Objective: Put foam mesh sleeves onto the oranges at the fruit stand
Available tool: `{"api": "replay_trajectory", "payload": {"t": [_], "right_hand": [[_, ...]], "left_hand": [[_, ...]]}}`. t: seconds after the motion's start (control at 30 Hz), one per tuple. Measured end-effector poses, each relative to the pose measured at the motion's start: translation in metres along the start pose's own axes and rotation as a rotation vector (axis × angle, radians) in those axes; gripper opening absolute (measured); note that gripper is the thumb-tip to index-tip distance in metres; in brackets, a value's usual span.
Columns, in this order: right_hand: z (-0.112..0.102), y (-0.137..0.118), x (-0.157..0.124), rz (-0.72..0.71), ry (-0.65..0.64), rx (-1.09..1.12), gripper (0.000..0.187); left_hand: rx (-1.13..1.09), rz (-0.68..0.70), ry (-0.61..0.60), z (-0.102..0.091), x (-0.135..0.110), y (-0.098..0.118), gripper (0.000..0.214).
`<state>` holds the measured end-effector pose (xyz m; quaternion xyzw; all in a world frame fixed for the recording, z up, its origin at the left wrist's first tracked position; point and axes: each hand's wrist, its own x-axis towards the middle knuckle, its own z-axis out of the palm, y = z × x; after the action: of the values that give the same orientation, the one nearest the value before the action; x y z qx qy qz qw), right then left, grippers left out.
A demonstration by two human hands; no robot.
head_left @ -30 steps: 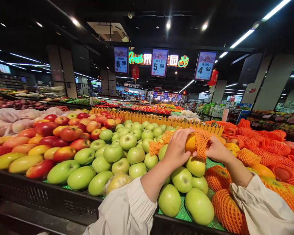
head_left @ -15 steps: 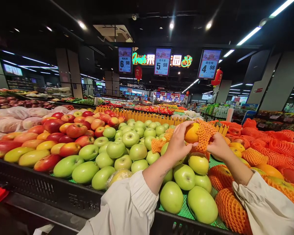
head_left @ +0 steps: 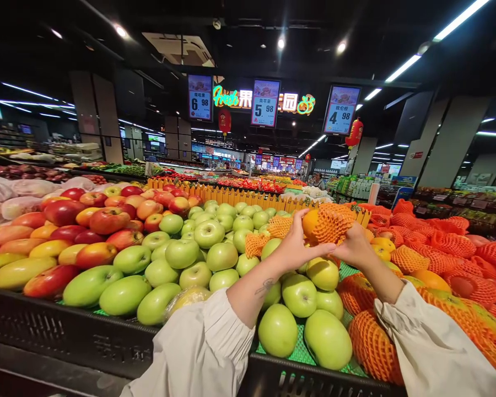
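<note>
An orange (head_left: 310, 224) is held up between my two hands above the green apples (head_left: 300, 295). An orange foam net sleeve (head_left: 334, 223) covers its right side, while the left side shows bare. My left hand (head_left: 297, 247) closes on the fruit from the left, thumb stretched below it toward the other hand. On the right, my right hand (head_left: 354, 245) grips the sleeved side; its fingertips are mostly hidden. Two more foam-netted fruits (head_left: 256, 244) rest on the apples just left of my left hand.
Red and yellow apples (head_left: 112, 219) lie on the left of the black crate (head_left: 66, 325). Netted oranges (head_left: 374, 344) line the right, beside fruit in red nets (head_left: 454, 242). A low yellow fence (head_left: 231, 194) runs behind. Price screens (head_left: 265, 103) hang overhead.
The foam sleeve now lies over more of the orange. My hands have come closer together beneath it. The whole view has shifted, so the display sits slightly farther left.
</note>
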<state>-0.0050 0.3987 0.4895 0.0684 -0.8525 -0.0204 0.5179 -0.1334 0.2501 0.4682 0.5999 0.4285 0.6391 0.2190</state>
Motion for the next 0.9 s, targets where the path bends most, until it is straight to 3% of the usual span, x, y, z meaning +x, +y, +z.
{"api": "replay_trajectory", "payload": {"t": [0.07, 0.13, 0.23, 0.4, 0.57, 0.67, 0.73, 0.8, 0.9], "right_hand": [[0.003, 0.0, -0.001, -0.005, -0.105, 0.013, 0.033], [0.004, -0.001, -0.003, 0.007, -0.19, 0.026, 0.034], [0.005, -0.003, -0.002, 0.029, -0.216, 0.077, 0.04], [-0.001, -0.004, 0.002, 0.121, -0.102, 0.119, 0.018], [-0.005, -0.007, 0.002, 0.181, 0.136, 0.16, 0.033], [-0.004, -0.009, 0.001, 0.076, 0.272, 0.127, 0.031], [-0.005, -0.009, 0.001, -0.015, 0.273, 0.061, 0.03], [-0.006, -0.008, 0.0, -0.085, 0.223, 0.002, 0.03], [-0.007, -0.004, -0.001, -0.131, 0.037, -0.021, 0.051]], "left_hand": [[0.12, 0.028, 0.072, 0.0, 0.001, -0.003, 0.102], [0.198, 0.051, 0.156, 0.0, 0.001, -0.004, 0.09], [0.148, 0.009, 0.245, -0.001, 0.003, -0.005, 0.077], [0.069, -0.079, 0.363, -0.002, 0.003, -0.003, 0.077], [0.003, -0.01, 0.489, -0.004, 0.004, 0.004, 0.064], [-0.069, -0.019, 0.497, -0.004, 0.005, 0.005, 0.061], [-0.074, -0.046, 0.468, -0.005, 0.006, 0.003, 0.063], [-0.059, -0.044, 0.439, -0.005, 0.005, 0.002, 0.067], [0.008, 0.002, 0.354, -0.004, 0.002, 0.003, 0.073]]}}
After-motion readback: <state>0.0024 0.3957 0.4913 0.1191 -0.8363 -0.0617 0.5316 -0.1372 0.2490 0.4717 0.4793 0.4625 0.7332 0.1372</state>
